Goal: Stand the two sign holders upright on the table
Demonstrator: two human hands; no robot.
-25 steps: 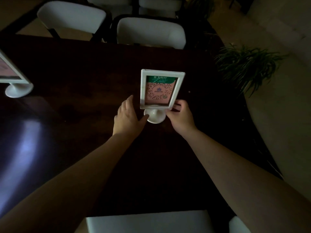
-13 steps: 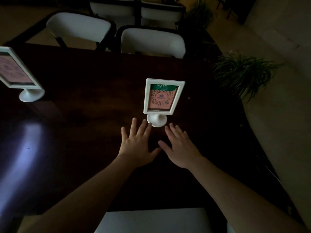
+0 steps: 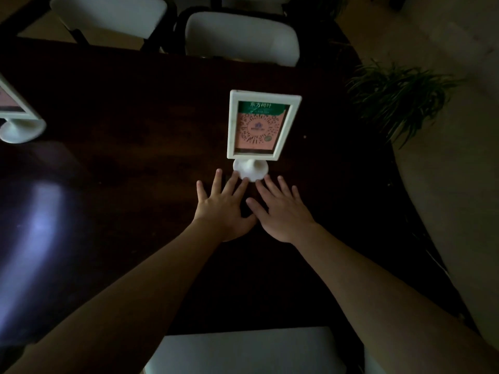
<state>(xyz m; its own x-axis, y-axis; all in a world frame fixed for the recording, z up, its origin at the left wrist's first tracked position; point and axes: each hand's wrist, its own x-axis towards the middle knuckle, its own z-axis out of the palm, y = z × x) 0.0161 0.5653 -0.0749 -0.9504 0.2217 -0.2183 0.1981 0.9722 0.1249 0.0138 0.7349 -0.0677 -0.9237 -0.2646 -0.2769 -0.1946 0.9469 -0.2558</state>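
A white sign holder (image 3: 260, 125) with a pink and green card stands upright on its round base in the middle of the dark table (image 3: 129, 103). A second white sign holder (image 3: 16, 122) stands upright at the left edge, partly cut off by the frame. My left hand (image 3: 225, 203) and my right hand (image 3: 280, 209) lie flat on the table just in front of the middle holder, fingers spread. The left fingertips reach the rim of its base; whether they touch it is unclear. Neither hand holds anything.
Two white chairs (image 3: 240, 36) stand behind the far edge of the table, and another white seat (image 3: 243, 349) is below me at the near edge. A potted green plant (image 3: 397, 95) stands on the floor to the right. Light reflects off the table's left part.
One second ago both hands held the middle holder at its base and frame. They let go and drew back, and now lie flat in front of it. The holder stays upright.
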